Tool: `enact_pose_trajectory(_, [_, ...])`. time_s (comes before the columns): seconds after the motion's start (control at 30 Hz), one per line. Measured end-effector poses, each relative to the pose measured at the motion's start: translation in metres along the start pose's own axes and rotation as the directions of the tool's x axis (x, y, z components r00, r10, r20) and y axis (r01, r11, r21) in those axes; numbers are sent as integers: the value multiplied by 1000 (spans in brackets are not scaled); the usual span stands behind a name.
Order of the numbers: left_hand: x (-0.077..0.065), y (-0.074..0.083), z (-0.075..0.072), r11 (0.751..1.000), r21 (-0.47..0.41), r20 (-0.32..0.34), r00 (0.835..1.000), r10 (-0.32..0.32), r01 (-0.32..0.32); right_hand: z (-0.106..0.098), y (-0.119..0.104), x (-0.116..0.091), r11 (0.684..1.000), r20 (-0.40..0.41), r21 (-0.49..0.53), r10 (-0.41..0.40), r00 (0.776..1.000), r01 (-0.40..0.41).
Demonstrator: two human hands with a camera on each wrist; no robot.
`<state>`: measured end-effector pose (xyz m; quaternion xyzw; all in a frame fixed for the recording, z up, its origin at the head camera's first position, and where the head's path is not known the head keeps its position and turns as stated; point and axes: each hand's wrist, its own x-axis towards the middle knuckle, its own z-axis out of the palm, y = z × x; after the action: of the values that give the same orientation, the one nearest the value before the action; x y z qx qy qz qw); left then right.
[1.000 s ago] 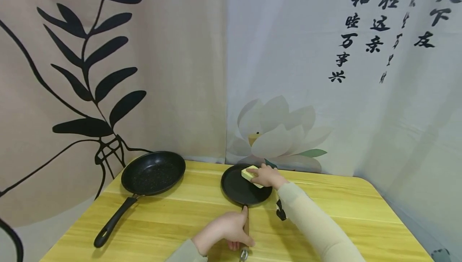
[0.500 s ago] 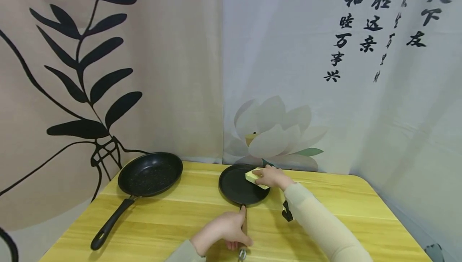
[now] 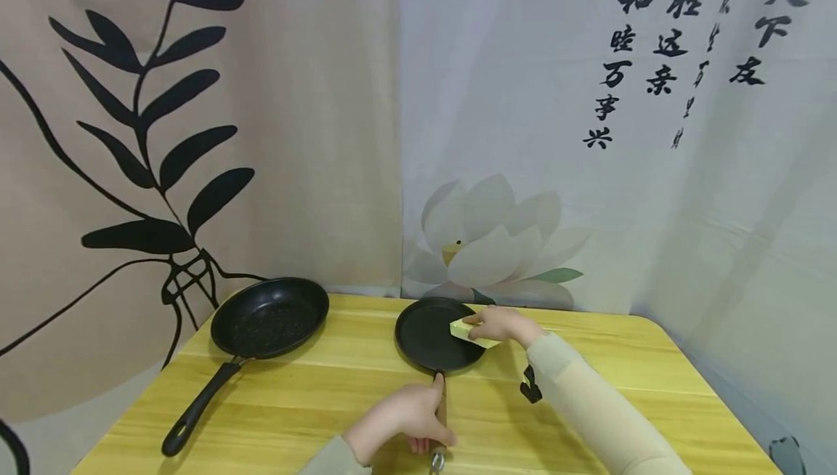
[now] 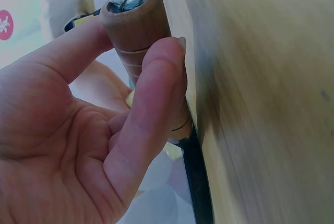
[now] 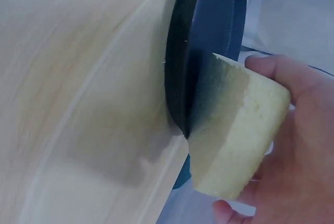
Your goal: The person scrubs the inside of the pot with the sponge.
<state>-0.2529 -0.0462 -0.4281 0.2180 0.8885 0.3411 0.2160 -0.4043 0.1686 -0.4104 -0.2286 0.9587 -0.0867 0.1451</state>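
A small flat black pan lies on the wooden table. My left hand grips its brown wooden handle, which ends in a metal ring. In the left wrist view the thumb and fingers wrap that handle close to the tabletop. At the pan's right rim my right hand holds a pale yellow sponge between thumb and fingers. The right wrist view has the sponge tilted against the rim, part of it reaching past the edge. Its far face over the pan is in shadow.
A larger black frying pan stands at the left, its black handle pointing to the front. Beside the right forearm lies a small black object, partly hidden by the sleeve. A printed curtain hangs behind the table.
The right hand has slid the sponge rightward across the pan to its right rim. The left hand keeps its grip on the handle. The head view has shifted slightly.
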Motion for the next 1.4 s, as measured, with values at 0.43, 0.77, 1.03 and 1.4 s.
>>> enact_pose_trajectory(0.43, [0,-3,-1,1000,3,21,1000,1,-1,-7,-11,-20,998,91,55,-12,996,7])
enact_pose_trajectory(0.77, [1,-3,1,1000,3,20,1000,2,-2,-13,-18,-32,998,157,62,-12,988,2])
enact_pose_trajectory(1.03, [0,-1,2,1000,-15,27,1000,4,-3,-12,-22,-38,999,185,40,-15,983,8])
enact_pose_trajectory(1.4, [-1,2,6,999,-36,6,1000,-3,3,-10,-19,-41,998,175,52,-42,984,33])
